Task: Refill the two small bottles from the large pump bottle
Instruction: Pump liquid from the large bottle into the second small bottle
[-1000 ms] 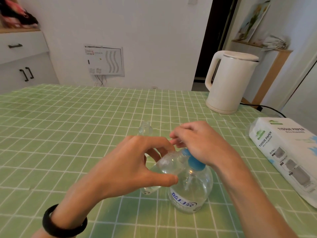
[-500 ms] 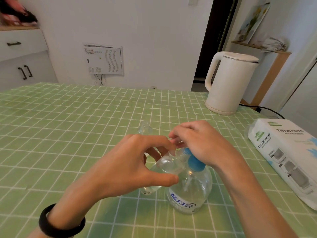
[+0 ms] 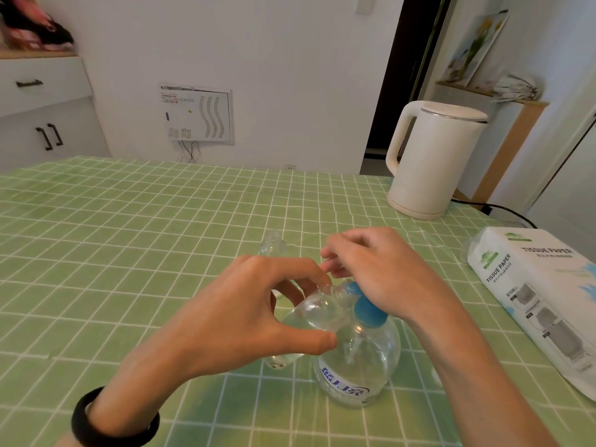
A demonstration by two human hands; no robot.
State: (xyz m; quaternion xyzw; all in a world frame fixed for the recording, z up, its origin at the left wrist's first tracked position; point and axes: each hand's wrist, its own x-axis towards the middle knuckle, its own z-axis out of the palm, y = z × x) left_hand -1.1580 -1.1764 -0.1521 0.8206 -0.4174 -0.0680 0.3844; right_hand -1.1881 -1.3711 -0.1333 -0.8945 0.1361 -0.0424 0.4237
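Holding one small bottle [image 3: 309, 317] tipped at the big pump bottle [image 3: 358, 366], left hand [image 3: 225, 317] catches soap; right hand [image 3: 380, 272] presses the pump [image 3: 367, 309].

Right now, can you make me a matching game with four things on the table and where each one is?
Things:
1. kettle
2. tissue pack
3. pump bottle
4. small bottle

Places:
A. held tilted in the left hand
B. at the right edge of the table
C. under the right hand, standing on the table
D. at the far right corner, with a black cord behind it

Pairs: 1-D, 2-B, 3-C, 4-A
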